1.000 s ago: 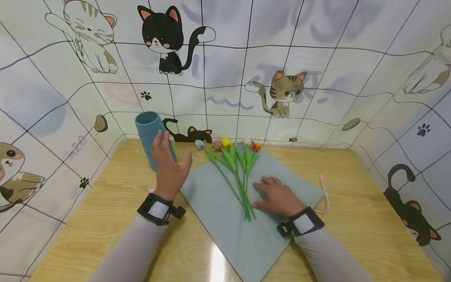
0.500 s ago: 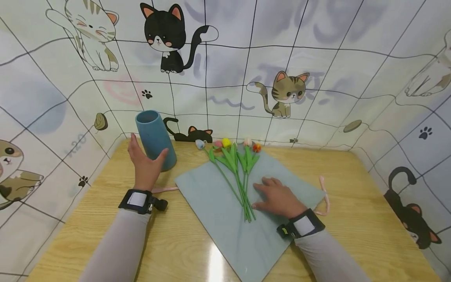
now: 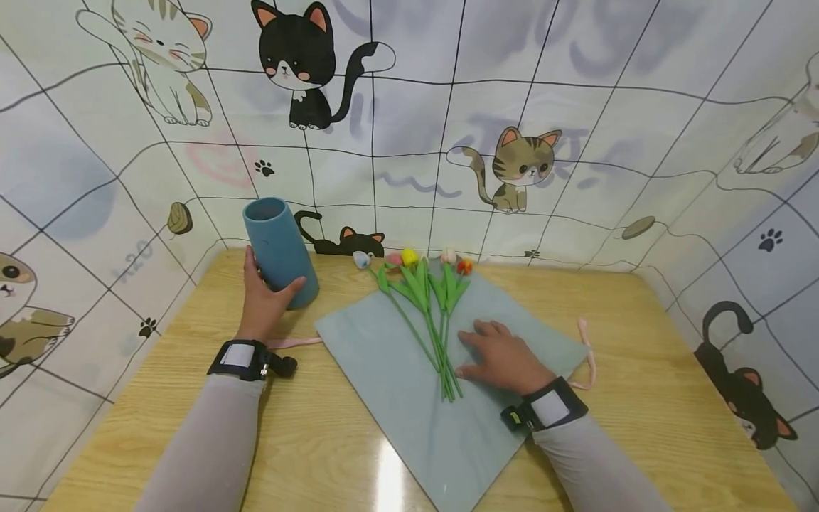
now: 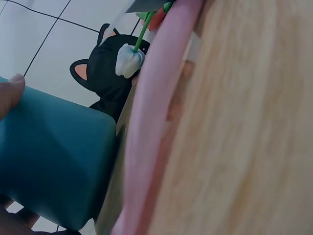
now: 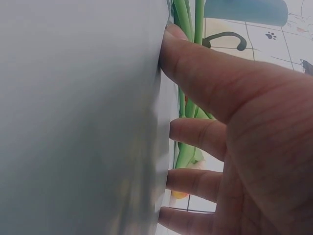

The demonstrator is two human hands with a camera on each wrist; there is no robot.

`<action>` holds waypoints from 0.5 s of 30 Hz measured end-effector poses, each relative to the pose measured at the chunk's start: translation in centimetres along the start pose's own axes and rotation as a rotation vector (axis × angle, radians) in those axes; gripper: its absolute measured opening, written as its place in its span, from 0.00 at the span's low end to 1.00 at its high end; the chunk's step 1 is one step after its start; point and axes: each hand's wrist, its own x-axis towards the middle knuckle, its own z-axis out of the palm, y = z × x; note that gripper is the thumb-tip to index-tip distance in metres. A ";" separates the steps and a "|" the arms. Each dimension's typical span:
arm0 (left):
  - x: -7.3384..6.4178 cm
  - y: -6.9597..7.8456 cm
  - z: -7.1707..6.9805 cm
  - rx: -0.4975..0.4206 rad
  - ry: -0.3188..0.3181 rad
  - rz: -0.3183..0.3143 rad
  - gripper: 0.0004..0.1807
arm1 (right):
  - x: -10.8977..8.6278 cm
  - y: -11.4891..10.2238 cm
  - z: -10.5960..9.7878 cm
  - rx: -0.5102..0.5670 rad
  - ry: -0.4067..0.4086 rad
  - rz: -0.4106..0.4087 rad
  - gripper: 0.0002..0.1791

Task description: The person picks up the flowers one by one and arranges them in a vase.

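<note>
Cat-printed white wall (image 3: pixel 409 114) edges pale wood-grain counter (image 3: pixel 627 320) behind; counter strip separates tapered blue cylindrical vase (image 3: pixel 279 252), far left, from flat grey-green sheet (image 3: pixel 403 380). Vase upright, mouth up, long axis vertical. Your left hand (image 3: pixel 262 309): fingers clamped around it. Your right hand (image 3: pixel 504 358) rests on sheet, fingers apart, beside multicoloured long-stemmed tulips (image 3: pixel 420 290), blooms pointing away from you.

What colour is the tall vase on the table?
The vase is muted blue, best seen in the head view.
</note>
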 end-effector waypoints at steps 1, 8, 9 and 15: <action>0.0 0.0 0.0 0.005 -0.004 0.003 0.66 | 0.0 0.0 0.0 0.001 -0.002 0.001 0.40; 0.0 0.2 0.0 0.013 0.005 -0.004 0.64 | 0.0 -0.2 -0.2 0.005 -0.013 0.004 0.40; 0.0 0.3 0.0 0.015 0.005 -0.006 0.64 | 0.0 -0.2 -0.3 0.004 -0.013 0.004 0.40; -0.3 0.8 -0.2 0.016 -0.020 -0.023 0.64 | 0.0 -0.3 -0.3 0.010 -0.018 0.013 0.40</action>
